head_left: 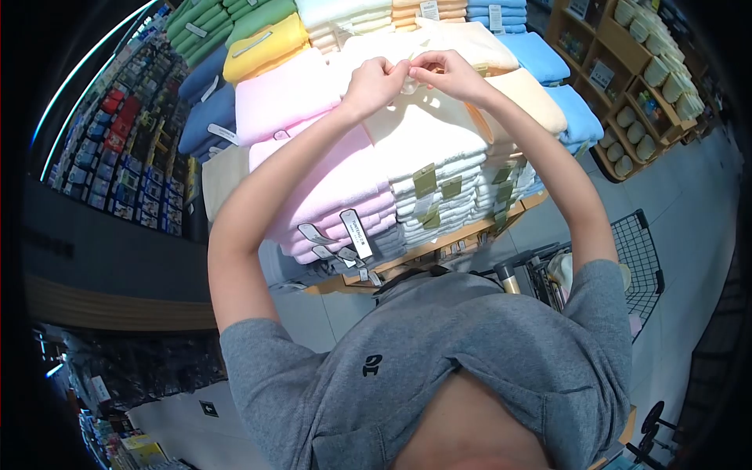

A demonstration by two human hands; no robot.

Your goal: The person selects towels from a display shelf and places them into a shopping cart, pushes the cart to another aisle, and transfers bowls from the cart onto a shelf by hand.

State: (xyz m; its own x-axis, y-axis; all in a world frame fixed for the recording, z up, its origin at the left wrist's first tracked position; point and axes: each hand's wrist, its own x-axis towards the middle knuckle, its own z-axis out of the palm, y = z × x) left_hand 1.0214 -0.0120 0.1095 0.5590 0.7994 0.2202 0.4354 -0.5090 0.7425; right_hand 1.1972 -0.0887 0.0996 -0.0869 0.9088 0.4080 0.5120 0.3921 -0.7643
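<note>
Pale item (409, 84), blurred by glare, apparently pinched by the left hand (375, 83) and right hand (450, 76), over white towels (427, 131) set back from the near edge of the worktop (535, 202). Both grips look closed. Stacks lie folded; handling seems unfinished, its remainder indeterminable.

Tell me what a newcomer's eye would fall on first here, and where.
Probably the brightly lit stack of white towels at the upper centre, with the left hand and right hand close together above it. Next come the bold colours around it: pink towels directly to its left, a yellow stack farther back on the left, and blue towels on the right.
</note>
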